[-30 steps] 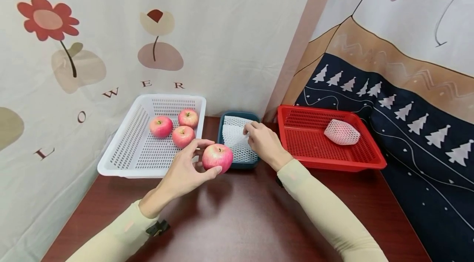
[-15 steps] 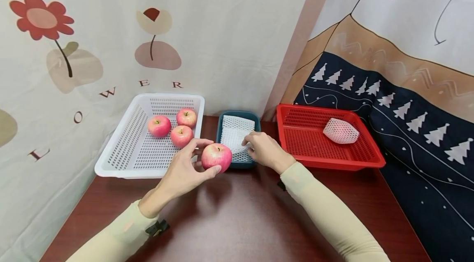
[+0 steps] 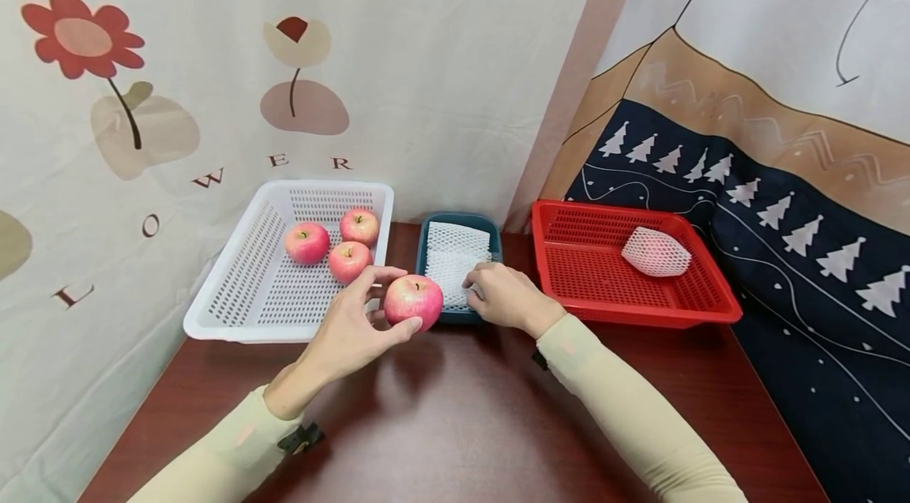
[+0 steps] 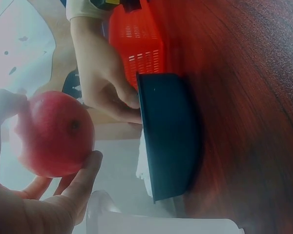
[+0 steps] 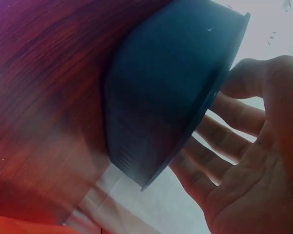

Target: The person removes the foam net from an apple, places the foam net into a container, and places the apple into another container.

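My left hand [image 3: 359,321] holds a pink-red apple [image 3: 414,303] between thumb and fingers, raised over the table just left of the small bin. In the left wrist view the same apple [image 4: 56,134] fills the space between fingertips and thumb. A dark teal bin [image 3: 459,318] holds white foam fruit nets [image 3: 455,246] lying flat. My right hand [image 3: 508,296] reaches over the bin's right side, bent fingers at the nets. In the right wrist view the fingertips are hidden behind the bin's wall [image 5: 156,83], so I cannot tell whether they pinch a net.
To the left, a white perforated basket [image 3: 235,313] holds three apples [image 3: 307,242]. On the right, a red basket [image 3: 633,312] contains one apple in a foam net [image 3: 656,252]. Printed curtains [image 3: 455,76] hang close behind, and the brown table [image 3: 455,424] runs in front.
My right hand has slid toward the front of the bin over the nets, its fingers curling more. The left hand keeps the apple in nearly the same place.
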A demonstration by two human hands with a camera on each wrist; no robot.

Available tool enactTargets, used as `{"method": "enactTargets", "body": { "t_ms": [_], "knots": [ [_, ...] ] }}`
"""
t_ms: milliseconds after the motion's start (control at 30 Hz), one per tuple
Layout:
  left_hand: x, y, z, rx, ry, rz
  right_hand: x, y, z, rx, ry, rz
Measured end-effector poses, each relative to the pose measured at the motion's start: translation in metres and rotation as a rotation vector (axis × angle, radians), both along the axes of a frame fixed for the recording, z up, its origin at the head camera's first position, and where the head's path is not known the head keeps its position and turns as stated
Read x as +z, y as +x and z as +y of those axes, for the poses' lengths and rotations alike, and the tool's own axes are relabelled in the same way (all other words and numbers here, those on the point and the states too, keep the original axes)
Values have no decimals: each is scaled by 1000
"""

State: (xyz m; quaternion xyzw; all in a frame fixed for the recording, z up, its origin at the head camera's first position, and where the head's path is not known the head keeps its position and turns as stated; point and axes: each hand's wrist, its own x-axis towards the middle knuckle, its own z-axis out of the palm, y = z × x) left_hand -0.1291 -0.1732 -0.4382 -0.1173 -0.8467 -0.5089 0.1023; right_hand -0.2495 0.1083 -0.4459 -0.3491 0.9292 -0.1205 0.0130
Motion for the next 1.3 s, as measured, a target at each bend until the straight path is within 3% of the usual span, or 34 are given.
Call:
{"method": "enactTargets", "body": {
  "t_ms": [567,967,1167,1300],
  "knots": [
    [-2,0,0,1,7,16,-14,11,-5,28,82,50],
    [0,1,0,2,17,25,-13,20,4,31,27,169],
    [4,1,-2,12,-49,53,-7,25,10,23,-13,201],
    [7,1,-3,16,-133,129,-2,29,14,25,-52,226]
  ]
}}
